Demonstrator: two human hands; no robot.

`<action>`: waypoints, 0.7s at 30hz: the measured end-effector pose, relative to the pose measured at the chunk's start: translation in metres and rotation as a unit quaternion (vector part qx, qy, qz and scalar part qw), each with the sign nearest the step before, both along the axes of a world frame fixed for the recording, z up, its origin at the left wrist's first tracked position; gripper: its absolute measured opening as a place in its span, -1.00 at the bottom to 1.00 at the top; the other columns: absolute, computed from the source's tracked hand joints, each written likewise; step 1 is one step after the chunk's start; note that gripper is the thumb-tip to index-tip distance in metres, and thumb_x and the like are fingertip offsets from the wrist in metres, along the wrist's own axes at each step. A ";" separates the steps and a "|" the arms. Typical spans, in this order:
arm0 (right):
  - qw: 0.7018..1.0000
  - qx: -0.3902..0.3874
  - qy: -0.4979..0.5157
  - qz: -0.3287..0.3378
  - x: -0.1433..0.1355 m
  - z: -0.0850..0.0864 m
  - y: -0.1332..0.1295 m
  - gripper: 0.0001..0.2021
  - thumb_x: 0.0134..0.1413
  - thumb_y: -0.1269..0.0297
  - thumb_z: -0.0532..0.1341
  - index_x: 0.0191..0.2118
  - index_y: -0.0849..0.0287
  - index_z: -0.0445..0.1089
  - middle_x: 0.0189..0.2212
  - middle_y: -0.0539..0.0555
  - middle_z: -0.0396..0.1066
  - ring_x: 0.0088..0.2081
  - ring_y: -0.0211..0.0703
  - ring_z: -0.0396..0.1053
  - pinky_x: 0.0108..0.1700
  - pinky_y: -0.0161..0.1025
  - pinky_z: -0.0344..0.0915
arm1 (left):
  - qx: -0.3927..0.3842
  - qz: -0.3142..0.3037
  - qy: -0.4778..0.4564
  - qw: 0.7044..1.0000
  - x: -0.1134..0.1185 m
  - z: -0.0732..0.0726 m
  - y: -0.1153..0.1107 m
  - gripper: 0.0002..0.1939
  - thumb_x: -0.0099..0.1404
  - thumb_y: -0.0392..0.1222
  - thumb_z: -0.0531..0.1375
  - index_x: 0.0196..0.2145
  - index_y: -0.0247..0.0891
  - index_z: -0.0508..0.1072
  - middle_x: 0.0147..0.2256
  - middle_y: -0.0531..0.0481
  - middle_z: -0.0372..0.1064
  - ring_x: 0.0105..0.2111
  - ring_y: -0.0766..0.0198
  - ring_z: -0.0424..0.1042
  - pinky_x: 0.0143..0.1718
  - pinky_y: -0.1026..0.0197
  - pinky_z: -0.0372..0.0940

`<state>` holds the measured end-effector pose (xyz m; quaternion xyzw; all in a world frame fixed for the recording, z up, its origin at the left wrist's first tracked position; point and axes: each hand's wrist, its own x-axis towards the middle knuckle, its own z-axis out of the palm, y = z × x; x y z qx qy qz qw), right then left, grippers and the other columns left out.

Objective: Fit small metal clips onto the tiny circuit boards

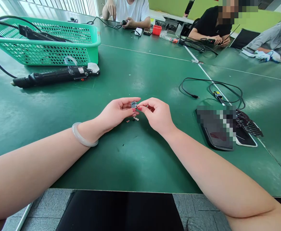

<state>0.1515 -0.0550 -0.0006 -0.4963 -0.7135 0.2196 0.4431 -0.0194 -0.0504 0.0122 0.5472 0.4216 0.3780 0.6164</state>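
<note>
Between the fingers and thumb of my left hand [117, 113] is a small grey-blue square part [133, 104] with dark edges; its exact kind is too small to make out. My right hand [158, 115] is closed in a pinch at the part's right side, thumb and forefinger together. Whatever those fingertips grip, if anything, is too small to name. Just below the fingers, a few tiny metallic pieces [136, 118] lie on the green tabletop [131, 154]. A pale bangle [84, 136] circles my left wrist.
A green plastic basket [87, 53] with cables stands at the back left, a black electric screwdriver [54, 75] in front of it. On the right lie a dark phone [215, 134], a black hair clip [248, 122] and a coiled cable [236, 88]. Several people sit across the table.
</note>
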 end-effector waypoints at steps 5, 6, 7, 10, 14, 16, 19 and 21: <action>1.000 -0.002 0.005 -0.010 0.001 -0.003 0.002 -0.90 0.06 0.35 0.26 -0.42 0.09 0.51 -0.41 -0.01 0.49 -0.37 -0.22 0.35 -0.28 -0.21 0.27 | 0.065 0.008 0.067 0.996 0.000 -0.001 -0.002 -0.50 0.14 -0.30 0.29 0.07 -0.23 0.45 -0.23 -0.07 0.53 -0.27 0.24 0.48 -0.22 0.17 0.37; 1.000 -0.002 0.005 -0.011 0.001 -0.003 0.002 -0.90 0.06 0.35 0.26 -0.42 0.09 0.52 -0.42 -0.01 0.49 -0.37 -0.22 0.35 -0.28 -0.21 0.28 | 0.072 0.012 0.077 0.994 0.000 -0.001 -0.002 -0.50 0.14 -0.29 0.29 0.06 -0.22 0.46 -0.25 -0.06 0.54 -0.30 0.24 0.48 -0.23 0.16 0.37; 1.000 -0.002 0.004 -0.012 0.001 -0.003 0.002 -0.90 0.06 0.35 0.25 -0.42 0.09 0.52 -0.42 -0.01 0.49 -0.37 -0.22 0.36 -0.28 -0.21 0.28 | 0.077 0.015 0.085 0.993 0.000 -0.001 -0.002 -0.51 0.14 -0.29 0.29 0.06 -0.20 0.47 -0.28 -0.05 0.54 -0.32 0.24 0.47 -0.24 0.16 0.36; 1.000 0.001 0.004 -0.017 0.001 -0.002 0.000 -0.89 0.06 0.35 0.24 -0.42 0.08 0.52 -0.40 -0.01 0.50 -0.35 -0.21 0.37 -0.26 -0.20 0.30 | 0.082 0.022 0.096 0.992 0.000 -0.002 -0.001 -0.50 0.13 -0.28 0.29 0.06 -0.18 0.47 -0.31 -0.04 0.53 -0.33 0.21 0.48 -0.25 0.14 0.37; 1.000 0.008 0.018 -0.024 0.000 -0.002 0.000 -0.88 0.07 0.34 0.24 -0.42 0.09 0.52 -0.39 -0.01 0.51 -0.34 -0.20 0.39 -0.24 -0.19 0.32 | 0.085 0.026 0.092 0.992 0.001 -0.001 -0.002 -0.48 0.12 -0.32 0.30 0.07 -0.20 0.46 -0.27 -0.04 0.53 -0.27 0.19 0.49 -0.18 0.12 0.37; 0.999 -0.001 0.031 -0.026 -0.001 -0.002 0.000 -0.89 0.06 0.34 0.24 -0.42 0.09 0.53 -0.39 -0.01 0.52 -0.34 -0.20 0.39 -0.24 -0.19 0.32 | 0.083 0.029 0.093 0.992 0.002 0.001 -0.002 -0.47 0.13 -0.31 0.29 0.09 -0.22 0.45 -0.25 -0.06 0.52 -0.25 0.18 0.50 -0.19 0.11 0.38; 0.997 -0.029 0.058 -0.030 -0.001 -0.002 0.001 -0.90 0.04 0.32 0.26 -0.42 0.10 0.53 -0.39 0.00 0.52 -0.35 -0.19 0.40 -0.23 -0.17 0.33 | 0.077 0.034 0.088 0.992 0.002 0.001 -0.003 -0.48 0.14 -0.31 0.29 0.09 -0.23 0.45 -0.26 -0.06 0.52 -0.26 0.18 0.50 -0.19 0.11 0.37; 0.996 -0.043 0.073 -0.032 -0.001 -0.002 0.001 -0.91 0.04 0.30 0.26 -0.41 0.10 0.53 -0.39 0.00 0.53 -0.35 -0.19 0.41 -0.23 -0.16 0.33 | 0.073 0.036 0.081 0.993 0.001 0.001 -0.003 -0.48 0.13 -0.32 0.30 0.08 -0.22 0.45 -0.28 -0.05 0.52 -0.27 0.19 0.50 -0.17 0.10 0.36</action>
